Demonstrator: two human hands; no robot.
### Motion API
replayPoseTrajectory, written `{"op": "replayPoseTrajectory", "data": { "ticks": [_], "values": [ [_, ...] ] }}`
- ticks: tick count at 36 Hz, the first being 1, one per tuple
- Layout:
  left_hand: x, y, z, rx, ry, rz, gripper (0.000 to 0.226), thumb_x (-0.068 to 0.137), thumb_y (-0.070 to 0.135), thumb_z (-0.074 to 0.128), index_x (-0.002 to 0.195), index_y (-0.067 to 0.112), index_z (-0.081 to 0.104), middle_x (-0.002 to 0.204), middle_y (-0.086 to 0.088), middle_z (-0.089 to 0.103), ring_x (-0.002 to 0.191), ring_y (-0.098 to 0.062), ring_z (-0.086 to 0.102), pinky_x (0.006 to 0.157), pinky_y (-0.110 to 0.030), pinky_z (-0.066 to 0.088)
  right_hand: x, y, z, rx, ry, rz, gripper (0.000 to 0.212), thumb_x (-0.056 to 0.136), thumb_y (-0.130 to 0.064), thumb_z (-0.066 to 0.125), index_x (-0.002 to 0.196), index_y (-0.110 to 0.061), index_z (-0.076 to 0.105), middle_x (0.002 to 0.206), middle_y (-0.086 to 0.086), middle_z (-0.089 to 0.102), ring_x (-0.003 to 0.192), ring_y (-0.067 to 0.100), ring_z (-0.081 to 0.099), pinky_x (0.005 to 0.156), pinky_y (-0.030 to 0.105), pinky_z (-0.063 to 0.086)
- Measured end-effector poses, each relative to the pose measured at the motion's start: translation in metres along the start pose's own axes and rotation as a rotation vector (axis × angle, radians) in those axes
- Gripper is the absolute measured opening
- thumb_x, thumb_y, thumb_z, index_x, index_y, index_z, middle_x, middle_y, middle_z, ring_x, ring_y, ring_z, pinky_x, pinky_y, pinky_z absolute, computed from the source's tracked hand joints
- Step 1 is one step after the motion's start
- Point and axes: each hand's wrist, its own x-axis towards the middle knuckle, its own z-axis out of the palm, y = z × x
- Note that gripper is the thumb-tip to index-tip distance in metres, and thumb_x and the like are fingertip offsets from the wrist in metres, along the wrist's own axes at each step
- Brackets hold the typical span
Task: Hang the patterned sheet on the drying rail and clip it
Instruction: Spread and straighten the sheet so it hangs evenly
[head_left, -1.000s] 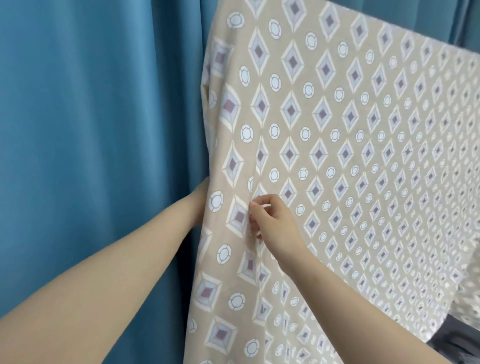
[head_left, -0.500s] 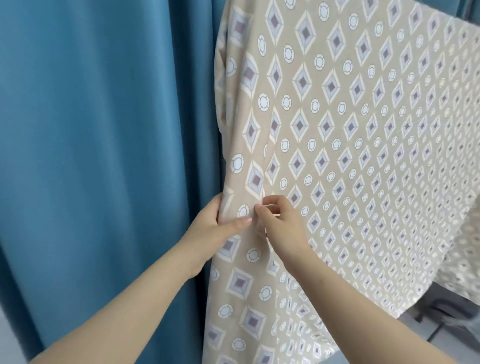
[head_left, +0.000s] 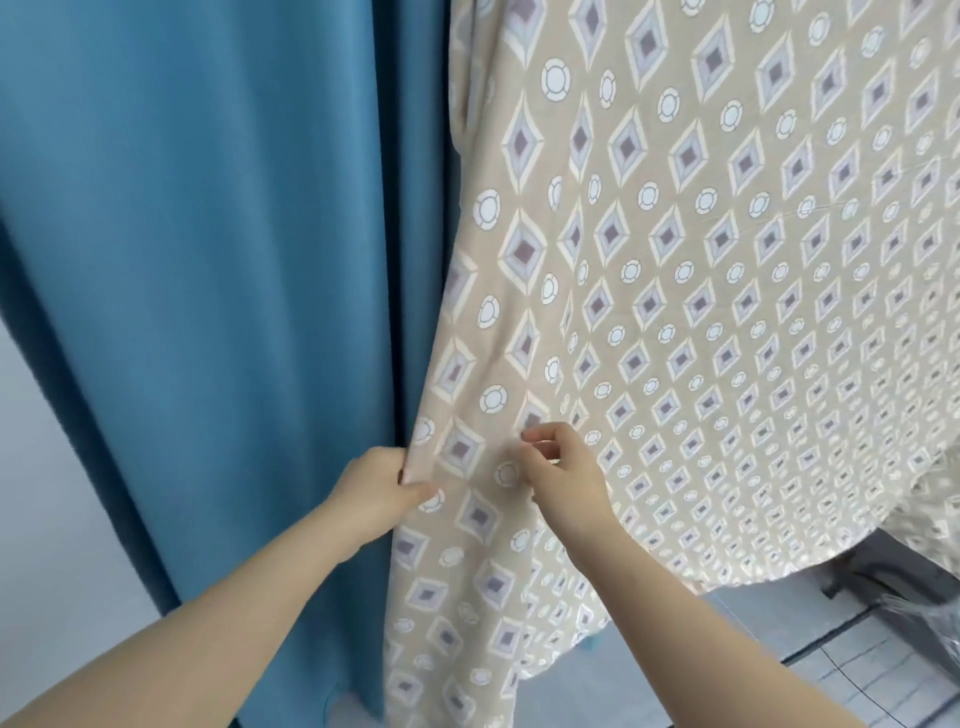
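The patterned sheet (head_left: 701, 270), beige with grey diamonds and white circles, hangs down from above the frame and fills the right side. The rail that carries it is out of view, and no clip shows. My left hand (head_left: 379, 493) grips the sheet's left edge, thumb in front and fingers behind the cloth. Just to its right, my right hand (head_left: 563, 475) pinches a small fold of the same sheet between thumb and fingertips. The cloth is drawn taut from the two hands upward.
A blue curtain (head_left: 208, 260) hangs directly left of the sheet, with a pale wall (head_left: 47, 519) beyond it. A tiled floor (head_left: 857, 670) and a dark object (head_left: 904, 587) show under the sheet's lower right hem.
Both hands have slid down the sheet's left side. My left hand came out from behind the edge and took hold of it. The view has dropped, showing the hem and floor.
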Motion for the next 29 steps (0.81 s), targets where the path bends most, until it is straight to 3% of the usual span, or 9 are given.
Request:
{"op": "replayPoseTrajectory", "data": {
  "ticks": [4, 5, 8, 10, 12, 16, 19, 25, 29],
  "values": [
    [-0.007, -0.007, 0.017, -0.004, 0.365, -0.091, 0.013, 0.089, 0.014, 0.053, 0.087, 0.003, 0.059, 0.089, -0.011, 0.065, 0.083, -0.028, 0.06, 0.055, -0.027, 0.044, -0.013, 0.018, -0.016, -0.021, -0.057, 0.03, 0.008, 0.089, -0.02, 0.052, 0.088, -0.027, 0.053, 0.079, -0.007, 0.055, 0.076, 0.014, 0.055, 0.06, 0.023, 0.039],
    [-0.009, -0.006, 0.022, 0.0, 0.416, -0.1, 0.009, 0.087, 0.016, 0.055, 0.089, 0.007, 0.054, 0.091, -0.008, 0.063, 0.086, -0.027, 0.059, 0.06, -0.03, 0.045, -0.017, 0.022, -0.02, -0.023, -0.07, 0.039, 0.009, 0.09, -0.02, 0.051, 0.085, -0.028, 0.051, 0.079, -0.007, 0.055, 0.076, 0.015, 0.055, 0.059, 0.023, 0.038],
    [-0.022, 0.001, 0.043, 0.017, 0.622, -0.117, 0.03, 0.08, 0.018, 0.067, 0.1, 0.017, 0.044, 0.102, 0.002, 0.046, 0.095, -0.026, 0.053, 0.081, -0.041, 0.047, -0.023, 0.036, -0.031, -0.028, -0.094, 0.066, 0.008, 0.09, -0.021, 0.051, 0.085, -0.027, 0.05, 0.079, -0.006, 0.054, 0.074, 0.015, 0.053, 0.059, 0.023, 0.039],
    [-0.035, 0.007, 0.058, 0.001, 0.679, -0.071, 0.028, 0.081, 0.013, 0.065, 0.096, 0.016, 0.042, 0.098, 0.0, 0.042, 0.088, -0.023, 0.05, 0.076, -0.036, 0.045, -0.026, 0.045, -0.037, -0.034, -0.112, 0.096, 0.007, 0.09, -0.022, 0.051, 0.086, -0.027, 0.05, 0.079, -0.006, 0.054, 0.075, 0.015, 0.053, 0.06, 0.024, 0.039],
    [-0.047, 0.011, 0.075, -0.061, 0.544, 0.019, 0.022, 0.083, 0.009, 0.061, 0.088, 0.02, 0.042, 0.088, -0.001, 0.05, 0.078, -0.019, 0.051, 0.066, -0.026, 0.042, -0.028, 0.055, -0.04, -0.031, -0.131, 0.137, 0.007, 0.09, -0.021, 0.05, 0.086, -0.027, 0.049, 0.08, -0.006, 0.053, 0.076, 0.016, 0.053, 0.061, 0.024, 0.039],
    [-0.059, 0.014, 0.102, -0.088, 0.262, 0.101, 0.029, 0.086, 0.01, 0.058, 0.08, 0.035, 0.044, 0.081, 0.01, 0.056, 0.071, -0.004, 0.055, 0.064, -0.011, 0.042, -0.029, 0.07, -0.046, -0.01, -0.113, 0.206, 0.011, 0.09, -0.017, 0.049, 0.085, -0.027, 0.049, 0.079, -0.005, 0.052, 0.074, 0.017, 0.051, 0.061, 0.026, 0.04],
    [-0.055, 0.011, 0.117, -0.13, 0.135, 0.056, 0.028, 0.088, 0.009, 0.055, 0.08, 0.035, 0.048, 0.085, 0.01, 0.058, 0.078, -0.012, 0.059, 0.074, -0.023, 0.046, -0.031, 0.079, -0.052, -0.002, -0.083, 0.255, 0.011, 0.09, -0.015, 0.049, 0.085, -0.025, 0.049, 0.077, -0.005, 0.051, 0.07, 0.017, 0.05, 0.059, 0.026, 0.039],
    [-0.032, 0.013, 0.148, -0.167, -0.026, -0.015, 0.028, 0.086, 0.005, 0.053, 0.075, 0.031, 0.051, 0.079, 0.004, 0.06, 0.081, -0.025, 0.064, 0.075, -0.035, 0.05, -0.032, 0.093, -0.07, 0.008, 0.044, 0.326, 0.008, 0.09, -0.016, 0.05, 0.084, -0.023, 0.049, 0.077, -0.005, 0.05, 0.074, 0.018, 0.051, 0.062, 0.026, 0.039],
    [-0.02, 0.007, 0.166, -0.187, -0.087, -0.031, 0.028, 0.085, 0.005, 0.055, 0.073, 0.03, 0.055, 0.074, 0.005, 0.062, 0.072, -0.02, 0.065, 0.072, -0.037, 0.052, -0.039, 0.106, -0.079, 0.025, 0.135, 0.391, 0.005, 0.089, -0.015, 0.049, 0.091, -0.018, 0.052, 0.077, -0.005, 0.05, 0.07, 0.017, 0.049, 0.06, 0.026, 0.039]
  ]
}}
